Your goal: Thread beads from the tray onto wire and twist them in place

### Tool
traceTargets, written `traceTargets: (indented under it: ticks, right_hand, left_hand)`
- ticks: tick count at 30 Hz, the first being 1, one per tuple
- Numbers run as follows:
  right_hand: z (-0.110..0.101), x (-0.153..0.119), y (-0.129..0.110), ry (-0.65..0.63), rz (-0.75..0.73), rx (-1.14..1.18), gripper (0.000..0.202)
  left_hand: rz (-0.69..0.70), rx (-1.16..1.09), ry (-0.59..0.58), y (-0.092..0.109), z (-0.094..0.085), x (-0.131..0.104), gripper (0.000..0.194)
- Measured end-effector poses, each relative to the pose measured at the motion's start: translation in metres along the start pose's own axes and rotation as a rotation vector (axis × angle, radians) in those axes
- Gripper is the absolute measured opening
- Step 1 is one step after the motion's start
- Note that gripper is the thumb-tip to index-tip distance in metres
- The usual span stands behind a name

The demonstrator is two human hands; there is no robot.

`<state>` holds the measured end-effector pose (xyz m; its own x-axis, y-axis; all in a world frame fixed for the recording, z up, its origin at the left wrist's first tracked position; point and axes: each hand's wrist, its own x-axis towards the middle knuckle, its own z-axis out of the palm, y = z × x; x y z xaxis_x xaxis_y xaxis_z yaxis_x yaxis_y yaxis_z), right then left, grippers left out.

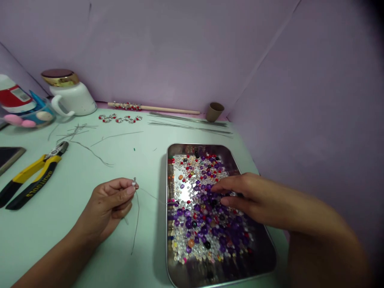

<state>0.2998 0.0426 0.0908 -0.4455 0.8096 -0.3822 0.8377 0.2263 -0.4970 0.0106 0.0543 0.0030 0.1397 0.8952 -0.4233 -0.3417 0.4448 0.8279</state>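
Observation:
My left hand (109, 202) is left of the tray, thumb and fingers pinched on a thin wire (138, 224). At the fingertips a small twisted wire tip and a pale bead (133, 183) show. One strand of the wire hangs down; another runs right to the tray's rim. My right hand (249, 196) hovers over or touches the beads (207, 216) in the metal tray (167, 248), forefinger and thumb apart, other fingers mostly hidden. The beads are mostly purple and clear, with some red, black and orange ones.
Yellow-black pliers (45, 166) lie at left by loose wire pieces (78, 130). Behind stand a white mug (75, 98) and a bottle (15, 96). Beaded wire pieces (120, 119), a wooden stick (168, 110), straight wires (192, 127) and a brown cup (215, 112) line the back wall.

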Motion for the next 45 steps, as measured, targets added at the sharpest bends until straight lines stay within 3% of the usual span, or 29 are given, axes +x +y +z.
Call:
traceTargets:
  ticks: [24, 31, 39, 45]
  right_hand:
    - [-0.002, 0.0, 0.003, -0.03, -0.057, -0.039, 0.026]
    - [-0.006, 0.0, 0.001, -0.109, -0.126, 0.002, 0.026]
    - [0.003, 0.017, -0.003, -0.354, -0.215, 0.161, 0.027]
    - [0.011, 0.028, 0.004, -0.371, -0.192, 0.225, 0.027]
  left_hand:
    - [0.02, -0.033, -0.031, 0.001, -0.005, 0.002, 0.012]
    - [0.047, -0.022, -0.036, 0.001, -0.004, 0.001, 0.012]
    - [0.063, -0.005, -0.029, 0.001, -0.002, 0.001, 0.01]
    - [0.058, -0.006, -0.044, 0.001, -0.003, 0.001, 0.01]
